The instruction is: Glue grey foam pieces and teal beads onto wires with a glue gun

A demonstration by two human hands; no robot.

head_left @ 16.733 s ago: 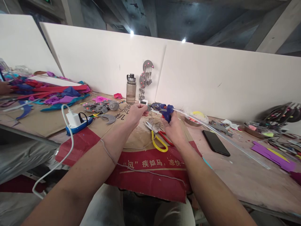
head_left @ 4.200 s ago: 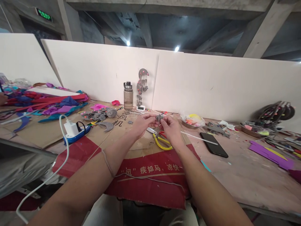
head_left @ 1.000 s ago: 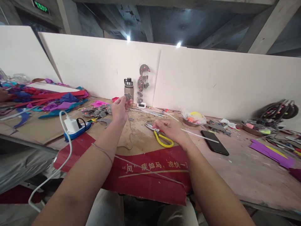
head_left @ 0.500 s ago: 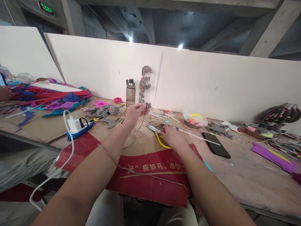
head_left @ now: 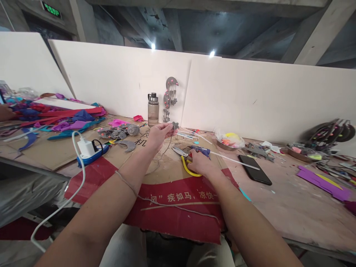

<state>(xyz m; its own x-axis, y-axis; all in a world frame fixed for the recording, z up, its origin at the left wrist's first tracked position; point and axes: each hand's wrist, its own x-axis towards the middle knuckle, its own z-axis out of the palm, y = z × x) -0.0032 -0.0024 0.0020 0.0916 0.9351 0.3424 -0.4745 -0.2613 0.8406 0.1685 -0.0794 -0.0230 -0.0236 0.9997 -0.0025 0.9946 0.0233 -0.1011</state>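
Observation:
Pinched in the fingertips of my left hand (head_left: 160, 134) is a small grey felt piece (head_left: 175, 126), with grey yarn (head_left: 167, 150) trailing below it and across my left forearm. My right hand (head_left: 200, 163) is closed around what looks like a blue hot glue gun (head_left: 204, 151); the grip is mostly hidden by the fingers. A long clear glue stick (head_left: 233, 160) sticks out behind it to the right. Just under and beside my right hand lie scissors with yellow handles (head_left: 187, 168), blades pointing to the upper left.
A grey moon hanging ornament (head_left: 171, 82) is against the white board (head_left: 119, 78), beside a water bottle (head_left: 153, 111). Left are a power strip (head_left: 94, 157), felt pieces (head_left: 128, 145) and coloured scraps. To the right lie a phone (head_left: 254, 168) and a bowl (head_left: 228, 145). Red-printed cardboard (head_left: 178, 218) covers the front.
The blue glue gun has turned in my right hand, and more of its body shows. My left hand still pinches the grey piece. The view has shifted slightly.

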